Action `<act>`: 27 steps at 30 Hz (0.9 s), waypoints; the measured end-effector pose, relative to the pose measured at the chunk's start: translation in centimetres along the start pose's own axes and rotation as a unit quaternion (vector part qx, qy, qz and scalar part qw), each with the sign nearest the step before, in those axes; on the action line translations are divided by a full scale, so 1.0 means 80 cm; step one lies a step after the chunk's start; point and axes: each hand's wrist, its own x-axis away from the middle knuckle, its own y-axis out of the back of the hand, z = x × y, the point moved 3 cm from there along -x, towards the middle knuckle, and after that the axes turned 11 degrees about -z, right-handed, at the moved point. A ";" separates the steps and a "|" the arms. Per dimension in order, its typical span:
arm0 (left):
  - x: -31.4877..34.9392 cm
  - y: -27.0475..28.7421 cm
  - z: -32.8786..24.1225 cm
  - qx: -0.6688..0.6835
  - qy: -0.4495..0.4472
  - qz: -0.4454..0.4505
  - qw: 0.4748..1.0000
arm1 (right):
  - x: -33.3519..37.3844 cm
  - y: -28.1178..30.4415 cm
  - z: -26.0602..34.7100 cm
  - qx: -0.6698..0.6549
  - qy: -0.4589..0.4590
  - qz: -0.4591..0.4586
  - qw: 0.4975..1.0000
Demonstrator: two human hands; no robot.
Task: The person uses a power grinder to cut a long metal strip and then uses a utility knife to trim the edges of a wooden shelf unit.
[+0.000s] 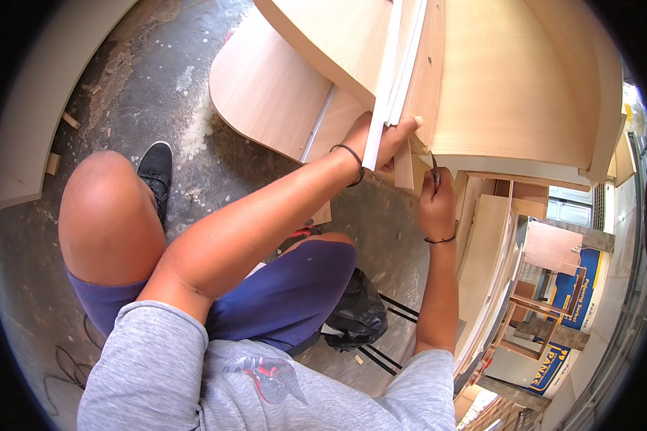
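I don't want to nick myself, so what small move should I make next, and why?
Perhaps shift your left hand slightly away before moving the dark tool: your right hand holds it with the tip near the edge of the wooden panel, close to the left hand, which is partly covered by the white strips.

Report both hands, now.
Left hand: closed at the white strip; exact hold hidden.
Right hand: closed, holding a slim dark tool.
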 end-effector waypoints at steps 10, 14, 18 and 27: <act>-0.001 -0.002 -0.003 0.002 0.010 0.002 1.000 | 0.015 0.020 0.035 -0.014 0.007 0.066 0.998; -0.002 0.002 -0.003 -0.010 0.018 0.006 1.000 | 0.009 0.013 0.021 0.044 0.031 0.010 0.999; -0.002 0.002 -0.004 -0.015 0.021 0.017 1.000 | 0.000 0.009 0.005 0.074 0.072 -0.048 0.994; 0.000 -0.003 -0.001 0.005 -0.011 0.011 1.000 | -0.011 -0.009 -0.011 0.043 0.084 -0.064 0.994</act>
